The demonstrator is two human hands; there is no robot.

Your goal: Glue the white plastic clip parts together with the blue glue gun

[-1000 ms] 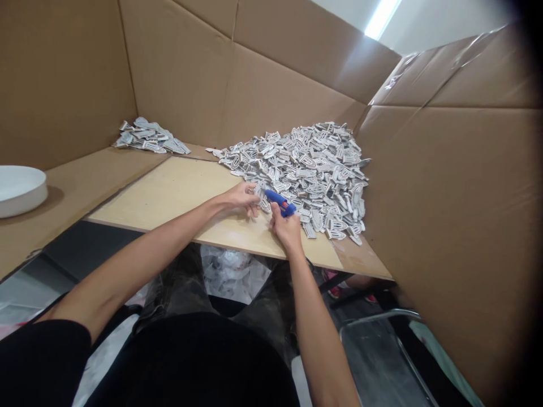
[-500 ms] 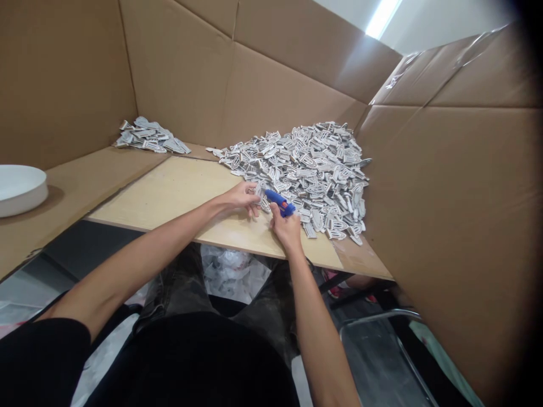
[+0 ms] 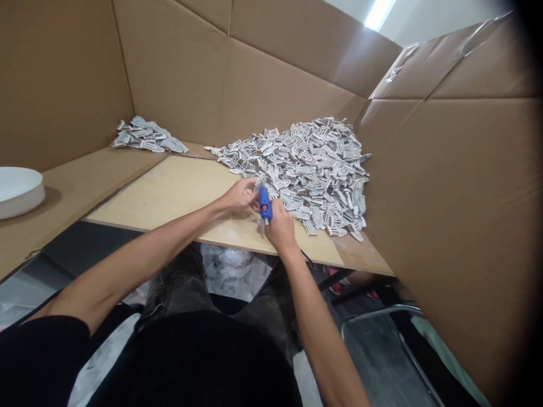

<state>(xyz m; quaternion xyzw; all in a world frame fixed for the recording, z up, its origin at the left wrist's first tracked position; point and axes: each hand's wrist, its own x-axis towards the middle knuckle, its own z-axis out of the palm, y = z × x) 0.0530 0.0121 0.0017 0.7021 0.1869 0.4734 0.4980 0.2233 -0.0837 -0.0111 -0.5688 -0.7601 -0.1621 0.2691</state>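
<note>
A blue glue gun [image 3: 264, 202] with a clear glue stick at its back end is in my right hand [image 3: 281, 225], its nozzle pointing away from me. My left hand [image 3: 241, 195] pinches a small pale grey slotted piece [image 3: 260, 181] right by the nozzle; the fingers and the gun cover part of it. Both hands are above the front part of the wooden board [image 3: 190, 186]. Just beyond them rises a large heap of similar grey-white slotted pieces [image 3: 314, 169].
A smaller pile of pieces [image 3: 146, 135] lies at the back left. At the far left stands a white round dish [image 3: 21, 192]. Tall cardboard walls [image 3: 178, 73] enclose the back and both sides. Below the board's front edge is a white plastic bag [image 3: 233, 271], and a metal-framed stool [image 3: 382, 350] is at the right.
My right hand has turned the glue gun from slanting sideways to pointing nearly straight away from me, and brought it left toward the piece. My left hand stays almost in place.
</note>
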